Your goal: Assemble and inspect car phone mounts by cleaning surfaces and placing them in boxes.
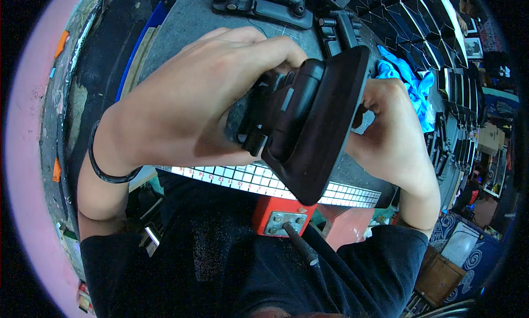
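A black plastic bracket [297, 114], with a broad flat plate and a hinge-like block behind it, is held tilted above the grey worktable. My left hand [204, 92] is closed round the hinge-like block, fingers over its top and thumb underneath. At the plate's other face is my right hand [391, 131], its fingers curled together. The plate's edge hides those fingertips, so what they pinch cannot be made out. Similar black brackets [262, 7] lie at the table's far side, one more black part [339, 31] beside them.
A printed scale strip [237, 179] runs along the near table edge. Below it sits a red box [264, 216] with a metal plate and a black lever [300, 243]. A crumpled blue cloth [408, 78] lies at right, near stacked black parts [410, 20].
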{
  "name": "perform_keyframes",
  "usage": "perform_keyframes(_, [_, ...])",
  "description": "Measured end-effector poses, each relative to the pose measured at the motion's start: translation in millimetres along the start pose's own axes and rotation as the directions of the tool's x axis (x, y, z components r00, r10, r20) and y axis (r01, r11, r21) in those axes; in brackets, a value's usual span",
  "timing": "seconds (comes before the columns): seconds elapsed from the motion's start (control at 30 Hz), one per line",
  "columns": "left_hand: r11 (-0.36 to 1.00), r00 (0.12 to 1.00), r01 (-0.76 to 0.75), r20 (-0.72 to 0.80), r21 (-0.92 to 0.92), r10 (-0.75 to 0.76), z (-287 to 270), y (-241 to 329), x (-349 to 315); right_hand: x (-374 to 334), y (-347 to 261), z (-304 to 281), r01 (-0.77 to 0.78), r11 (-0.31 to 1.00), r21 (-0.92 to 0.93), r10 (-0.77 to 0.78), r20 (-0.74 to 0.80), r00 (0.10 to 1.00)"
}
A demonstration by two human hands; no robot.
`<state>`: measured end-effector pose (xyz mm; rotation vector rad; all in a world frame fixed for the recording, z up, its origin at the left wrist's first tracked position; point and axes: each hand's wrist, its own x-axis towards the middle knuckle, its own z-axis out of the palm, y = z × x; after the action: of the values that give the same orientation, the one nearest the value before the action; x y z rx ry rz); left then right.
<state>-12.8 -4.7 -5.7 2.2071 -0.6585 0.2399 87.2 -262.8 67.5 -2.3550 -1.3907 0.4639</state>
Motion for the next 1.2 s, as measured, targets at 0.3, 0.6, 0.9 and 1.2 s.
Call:
perform_keyframes(0.3, [1.0,1.0,0.012,-0.028,0.018,-0.011,3,-2,-1,1,5,0,0.08,0.989,-0.127,-0.078,0.021,0.997])
perform_keyframes(0.6, [0.999,1.0,0.012,-0.028,-0.034,-0.013,3,-2,-3,10,1,1,-0.156,0.988,0.004,0.155,0.08,0.985])
perform_keyframes(0.9, [0.999,0.999,-0.031,-0.019,-0.024,0.03,2,-2,-7,11,-4,3,-0.141,0.988,0.058,0.138,0.048,0.989])
perform_keyframes(1.2, [0.995,0.999,-0.033,-0.004,-0.09,0.033,3,-1,-4,11,7,7,-0.073,0.994,0.079,0.072,0.01,0.997])
